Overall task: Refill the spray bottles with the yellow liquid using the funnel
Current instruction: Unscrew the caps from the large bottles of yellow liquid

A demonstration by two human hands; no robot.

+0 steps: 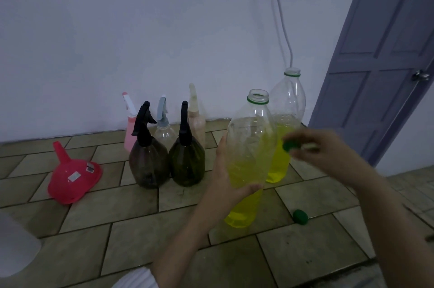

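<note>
My left hand (224, 178) grips the near clear bottle (250, 160) around its middle; it stands on the tiled floor, uncapped, about half full of yellow liquid. My right hand (314, 149) hovers to its right, pinching a green cap (291, 145). A second uncapped bottle (285, 123) with yellow liquid stands just behind. Left of them are several spray bottles: two dark ones (149, 160) (187, 162) in front, with a pink one (130, 133), a clear one (164, 131) and a beige one (196, 123) behind. A red funnel (72, 175) lies upside down at far left.
Another green cap (300, 216) lies on the floor right of the near bottle. A grey door (385, 52) stands at the right, a white wall with a socket and cable (284, 29) behind. A white object (14, 247) sits at the lower left edge.
</note>
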